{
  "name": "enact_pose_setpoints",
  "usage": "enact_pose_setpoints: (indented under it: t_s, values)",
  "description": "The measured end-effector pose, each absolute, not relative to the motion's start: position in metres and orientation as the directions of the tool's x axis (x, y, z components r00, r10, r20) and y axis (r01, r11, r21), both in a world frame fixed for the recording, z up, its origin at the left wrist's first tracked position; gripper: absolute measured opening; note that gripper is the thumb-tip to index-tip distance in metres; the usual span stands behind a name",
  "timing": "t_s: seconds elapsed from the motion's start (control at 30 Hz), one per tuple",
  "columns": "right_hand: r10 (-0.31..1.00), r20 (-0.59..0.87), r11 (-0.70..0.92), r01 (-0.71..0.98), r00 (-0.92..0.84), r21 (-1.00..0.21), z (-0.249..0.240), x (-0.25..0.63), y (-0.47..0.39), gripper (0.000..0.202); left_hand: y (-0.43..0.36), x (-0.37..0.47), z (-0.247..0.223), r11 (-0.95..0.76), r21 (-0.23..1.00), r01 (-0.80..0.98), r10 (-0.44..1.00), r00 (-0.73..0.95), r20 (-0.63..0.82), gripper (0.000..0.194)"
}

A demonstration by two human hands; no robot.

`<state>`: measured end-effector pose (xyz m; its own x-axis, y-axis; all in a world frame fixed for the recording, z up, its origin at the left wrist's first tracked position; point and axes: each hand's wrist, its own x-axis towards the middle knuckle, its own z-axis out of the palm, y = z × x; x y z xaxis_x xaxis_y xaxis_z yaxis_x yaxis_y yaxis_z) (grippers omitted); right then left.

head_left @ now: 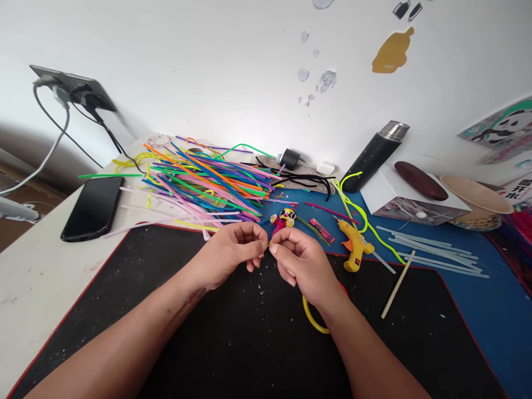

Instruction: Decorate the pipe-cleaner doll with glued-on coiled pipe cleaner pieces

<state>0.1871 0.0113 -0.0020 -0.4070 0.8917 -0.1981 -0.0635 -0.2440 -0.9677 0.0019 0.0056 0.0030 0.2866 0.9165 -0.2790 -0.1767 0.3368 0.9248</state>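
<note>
My left hand (236, 247) and my right hand (301, 257) meet over the mat, thumb and forefinger of each pinched together. Between the fingertips shows a tiny yellow piece (269, 244), possibly pipe cleaner; most of it is hidden. Just beyond the fingertips is a small pipe-cleaner figure (284, 217) with a magenta body, a yellow face, dark eye parts and a red and blue top. My fingers cover its lower end, so I cannot tell whether they touch it. A yellow ring-shaped strip (312, 318) lies partly under my right wrist.
A pile of coloured pipe cleaners (208, 180) spreads at the back left, near a phone (93, 208). Right of my hands lie a yellow glue gun (354, 245), clear glue sticks (436, 252) and a wooden stick (398, 285). Behind them, a dark flask (372, 158) leans against the wall.
</note>
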Motion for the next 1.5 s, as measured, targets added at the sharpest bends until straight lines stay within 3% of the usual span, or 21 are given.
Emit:
enact_pose_setpoints:
  t_s: [0.23,0.53,0.7,0.83,1.03,1.27,1.5]
  values:
    - [0.864,-0.204,-0.253,-0.045,-0.460,-0.966,-0.001,0.189,0.012,0.025,0.007,-0.003,0.005,0.494,0.836,-0.240,0.849,0.339,-0.404,0.019]
    - [0.833,-0.181,-0.277,-0.111,-0.523,-0.954,-0.004,0.191,0.013,0.024,0.008,-0.005,0.009,0.546,0.807,-0.226,0.806,0.404,-0.432,0.020]
    - [0.837,-0.164,-0.322,-0.227,-0.522,-0.919,-0.008,0.189,0.013,0.025,0.005,0.001,0.005,0.571,0.745,-0.344,0.799,0.438,-0.411,0.024]
    - [0.876,-0.113,-0.267,-0.277,-0.468,-0.923,-0.011,0.185,0.010,0.024,0.002,0.008,0.002,0.567,0.661,-0.492,0.818,0.431,-0.381,0.027]
    - [0.958,0.091,0.080,-0.052,-0.271,-0.995,-0.011,0.181,0.000,0.014,-0.001,0.013,-0.001,0.569,0.586,-0.576,0.822,0.420,-0.385,0.027]
    - [0.928,0.064,0.072,0.009,-0.368,-0.997,-0.006,0.186,0.004,0.016,0.004,0.003,0.006,0.546,0.702,-0.457,0.832,0.395,-0.389,0.024]
    - [0.911,0.108,0.164,0.109,-0.398,-0.980,-0.003,0.186,0.006,0.009,0.008,-0.002,0.005,0.594,0.723,-0.352,0.788,0.435,-0.435,0.021]
